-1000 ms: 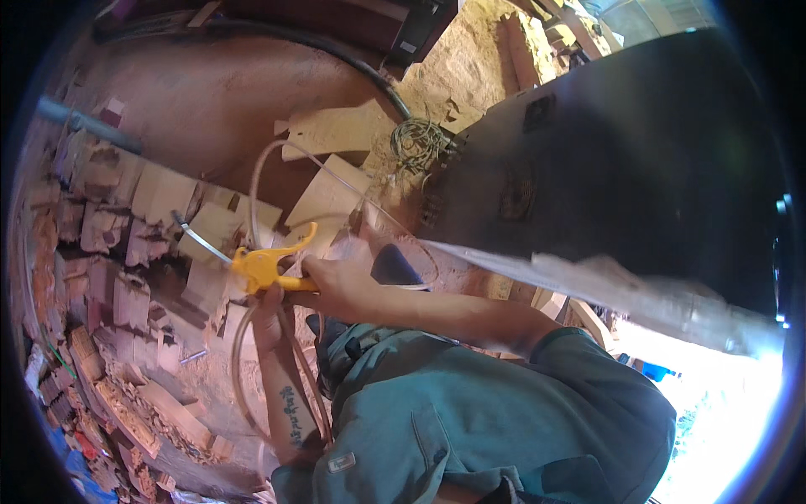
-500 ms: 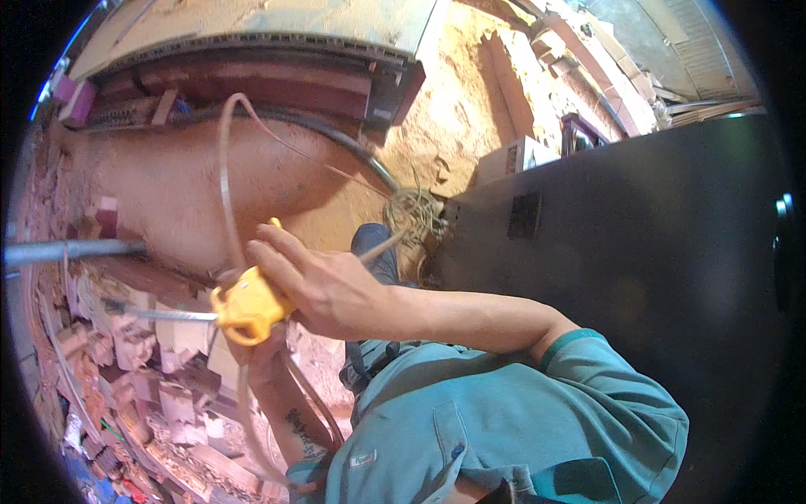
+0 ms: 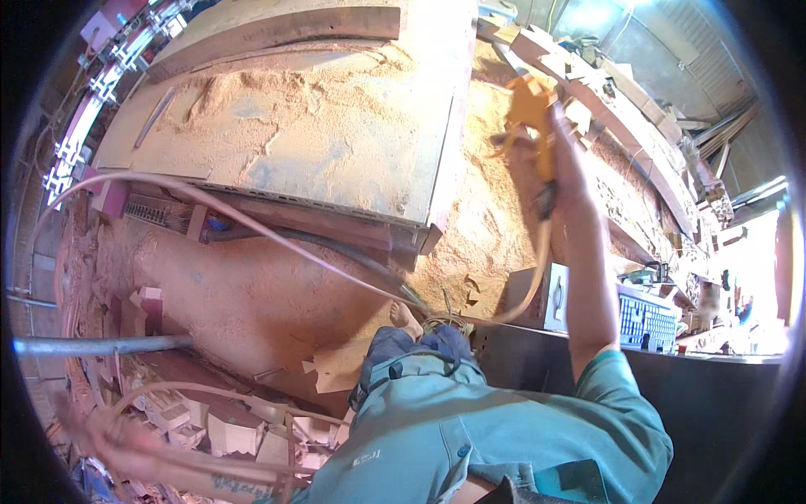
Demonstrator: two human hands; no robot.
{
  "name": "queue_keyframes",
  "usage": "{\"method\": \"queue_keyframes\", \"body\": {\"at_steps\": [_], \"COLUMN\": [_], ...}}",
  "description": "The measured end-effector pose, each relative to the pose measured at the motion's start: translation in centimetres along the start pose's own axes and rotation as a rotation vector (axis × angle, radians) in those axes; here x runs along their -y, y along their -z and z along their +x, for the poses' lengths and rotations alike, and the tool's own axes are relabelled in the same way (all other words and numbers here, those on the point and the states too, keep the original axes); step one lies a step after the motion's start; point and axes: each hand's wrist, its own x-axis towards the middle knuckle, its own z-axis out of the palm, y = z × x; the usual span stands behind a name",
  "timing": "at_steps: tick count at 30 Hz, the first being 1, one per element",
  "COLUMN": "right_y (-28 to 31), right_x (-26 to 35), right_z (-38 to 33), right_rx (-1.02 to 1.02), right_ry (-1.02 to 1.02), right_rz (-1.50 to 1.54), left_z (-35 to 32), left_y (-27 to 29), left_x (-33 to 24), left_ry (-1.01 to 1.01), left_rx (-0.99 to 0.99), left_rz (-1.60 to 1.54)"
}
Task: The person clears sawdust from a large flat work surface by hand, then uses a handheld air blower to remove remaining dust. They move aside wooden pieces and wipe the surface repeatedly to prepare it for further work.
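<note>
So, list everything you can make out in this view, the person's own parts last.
Blow gun: one, yellow, upper right
Hose: count unclear, tan, looping across the view
Table: one, pale, upper middle
Sawdust: heaped, orange-tan, on the table
Curved beam: one, brown, table's far side
Thick pipe: one, grey, left
Wood offcuts: several, pale, lower left
Timber: several, pinkish-brown, upper right
Keyboard: one, blue and white, right
Cabinet: one, black, lower right
Shirt: one, teal, lower middle
Left hand: one, blurred, lower left
Right hand: one, gripping the blow gun
</note>
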Motion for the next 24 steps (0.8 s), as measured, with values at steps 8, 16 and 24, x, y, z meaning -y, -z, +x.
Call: {"method": "queue_keyframes", "body": {"at_steps": [8,16,24], "right_y": [13.1,20.9,-1.5], "right_x": [11.3,-2.0,-20.8], "right_z": [21.1,52.4,67.6], "right_rx": [-0.247,0.309,0.336], "right_ry": [0.15,0.072,-0.779], "right_rz": [-0.128,0.041,0.064], "left_z": [-3.7,20.3,26.0], "left_y": [-16.9,-20.0,-38.2], "left_x": [9.5,-3.3,15.3], "left_ry": [0.15,-0.639,0.127], "left_rx": [0.367,-0.58,-0.28], "left_rz": [0.265,1.241,1.097]}}
